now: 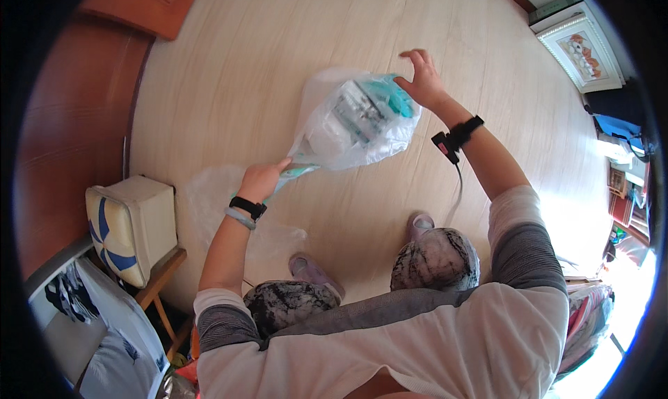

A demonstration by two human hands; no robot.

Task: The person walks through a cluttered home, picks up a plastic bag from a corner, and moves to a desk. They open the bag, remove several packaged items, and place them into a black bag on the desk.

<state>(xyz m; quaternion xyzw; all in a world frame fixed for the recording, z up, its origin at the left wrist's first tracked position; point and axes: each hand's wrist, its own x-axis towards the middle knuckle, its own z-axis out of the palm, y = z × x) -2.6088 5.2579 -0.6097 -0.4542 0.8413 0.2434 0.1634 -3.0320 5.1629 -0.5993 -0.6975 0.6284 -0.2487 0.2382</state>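
Note:
A translucent plastic bag (360,117) hangs or rests over the wood-look floor ahead of my knees. Through its film I make out a box-like pack with dark print, a rounded white item and something teal, all blurred. My left hand (262,180) grips the bag's gathered, green-marked end, its index finger lying along the film. At the bag's far right edge is my right hand (424,83), thumb and fingers spread, nothing visible in its grasp. Whether its thumb touches the teal part I cannot tell. Another clear plastic bag or sheet (276,242) lies on the floor under my left forearm.
At left a cream box-shaped stool or case (151,216) with a blue-patterned top stands beside a brown door (83,96). A framed dog picture (582,54) leans at the right wall. A cable (460,185) trails from my right wrist strap. My slippers (420,224) are on the floor.

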